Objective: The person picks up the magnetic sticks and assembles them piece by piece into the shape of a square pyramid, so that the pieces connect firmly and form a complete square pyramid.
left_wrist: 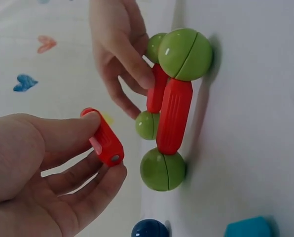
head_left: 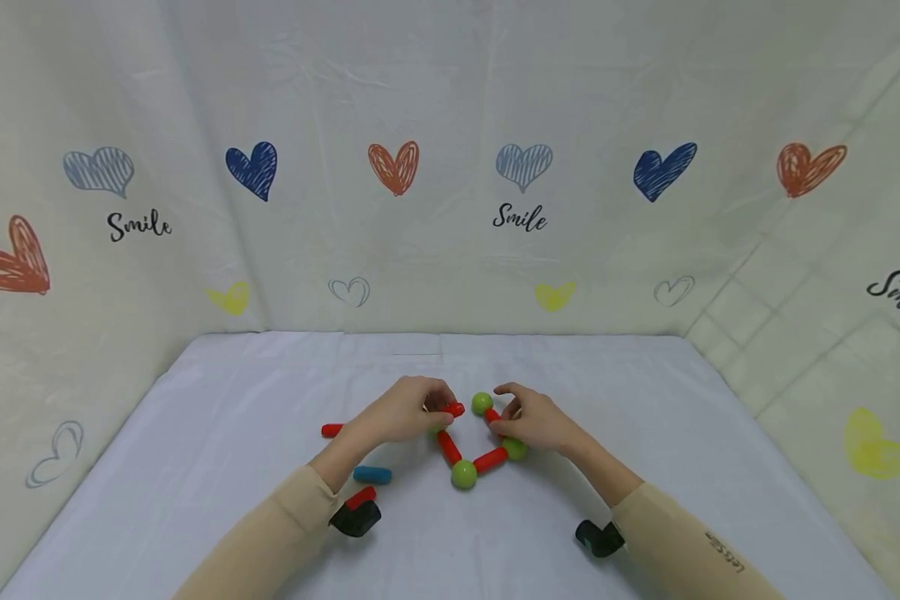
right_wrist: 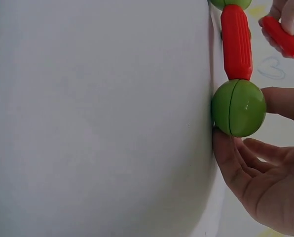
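My left hand [head_left: 411, 408] pinches a loose red magnetic rod [left_wrist: 106, 138] between thumb and fingers, raised above the table near the chain's left end. Green balls and red rods are joined in an open U-shaped chain. A green ball [head_left: 463, 475] forms its front corner, with red rods [head_left: 448, 447] running out from it. At the right corner is another green ball [right_wrist: 238, 108], and the far right end carries a green ball [head_left: 482, 403]. My right hand [head_left: 536, 418] holds the right-side red rod [left_wrist: 157, 89] with curled thumb and fingers; part of that grip is hidden.
Left of the chain lie a blue rod [head_left: 372, 475], a red rod [head_left: 360, 498] and another red rod [head_left: 332, 430] partly behind the left forearm. A dark blue ball [left_wrist: 150, 229] shows in the left wrist view. Black wrist cameras [head_left: 598, 538] hang under both sleeves.
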The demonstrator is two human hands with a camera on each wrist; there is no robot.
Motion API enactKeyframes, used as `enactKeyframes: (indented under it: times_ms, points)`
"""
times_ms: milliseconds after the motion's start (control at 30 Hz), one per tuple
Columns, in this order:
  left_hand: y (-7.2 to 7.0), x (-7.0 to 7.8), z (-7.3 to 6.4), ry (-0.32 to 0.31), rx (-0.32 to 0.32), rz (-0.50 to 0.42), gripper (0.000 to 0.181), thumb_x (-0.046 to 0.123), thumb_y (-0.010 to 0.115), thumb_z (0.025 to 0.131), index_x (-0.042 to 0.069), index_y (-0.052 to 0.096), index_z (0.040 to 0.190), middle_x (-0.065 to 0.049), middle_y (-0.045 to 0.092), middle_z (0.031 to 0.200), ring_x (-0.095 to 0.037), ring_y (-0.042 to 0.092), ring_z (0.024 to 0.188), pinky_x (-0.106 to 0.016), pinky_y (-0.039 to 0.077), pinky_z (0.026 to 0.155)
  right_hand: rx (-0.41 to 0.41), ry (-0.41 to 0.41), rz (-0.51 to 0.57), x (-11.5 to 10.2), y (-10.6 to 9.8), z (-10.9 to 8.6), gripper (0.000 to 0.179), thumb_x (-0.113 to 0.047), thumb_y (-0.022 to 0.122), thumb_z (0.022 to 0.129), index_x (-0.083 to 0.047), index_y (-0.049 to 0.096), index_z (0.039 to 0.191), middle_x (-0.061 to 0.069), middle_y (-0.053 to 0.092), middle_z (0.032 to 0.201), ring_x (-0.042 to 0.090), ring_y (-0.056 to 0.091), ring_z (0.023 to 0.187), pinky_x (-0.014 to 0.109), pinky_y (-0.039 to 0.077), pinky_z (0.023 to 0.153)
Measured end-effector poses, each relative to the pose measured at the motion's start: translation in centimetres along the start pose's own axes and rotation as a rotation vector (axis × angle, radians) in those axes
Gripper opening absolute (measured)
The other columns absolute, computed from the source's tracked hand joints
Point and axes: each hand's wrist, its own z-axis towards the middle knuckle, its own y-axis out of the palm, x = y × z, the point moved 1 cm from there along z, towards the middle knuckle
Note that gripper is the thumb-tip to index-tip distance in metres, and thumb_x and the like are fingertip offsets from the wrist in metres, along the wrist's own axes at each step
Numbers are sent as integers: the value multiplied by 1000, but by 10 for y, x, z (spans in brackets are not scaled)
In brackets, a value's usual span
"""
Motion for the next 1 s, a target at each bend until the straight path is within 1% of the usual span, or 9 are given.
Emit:
enactKeyframes:
  times_ms: [200,367,500,667,833,1000]
  points:
    - [4,3,12,13,45,-7,16,16,74,96,13,71,111,8,66,92,-15,61,87,-28,54,77,14,12,10,-1,3,1,56,-15,77,91,-5,54,141,4,63,93,20,59,80,32,54,69]
    - [9,0,22,1,56,-17,16,16,75,96,14,71,111,8,66,94,-15,61,88,-26,54,77,12,13,17,-2,5,0,55,-16,77,91,-9,57,141,4,63,92,20,60,78,31,54,68]
    - [12,-3,28,-9,57,-18,15,15,75,96,13,71,111,7,66,93,-16,61,88,-28,54,77,15,-2,24,-1,7,-1,54,-16,77,90,-8,57,139,4,64,91,20,60,76,31,54,67]
    - [16,-4,33,-6,54,37,16,16,75,96,13,72,112,8,66,93,-13,61,87,-27,53,77,23,-7,38,-1,10,-1,54,-17,79,89,-7,57,138,4,64,90,19,61,74,31,54,66]
    - [19,-4,36,10,55,99,18,15,75,96,11,73,113,5,67,94,-14,61,88,-26,54,78,26,-9,46,-2,12,-2,56,-17,79,89,-4,55,138,4,64,90,18,61,73,31,54,64]
    - [23,-8,40,-15,43,175,17,14,75,95,11,73,113,3,66,95,-15,59,89,-25,54,79,25,-3,54,-2,12,-4,59,-17,79,89,-3,53,140,5,63,90,19,60,73,30,54,64]
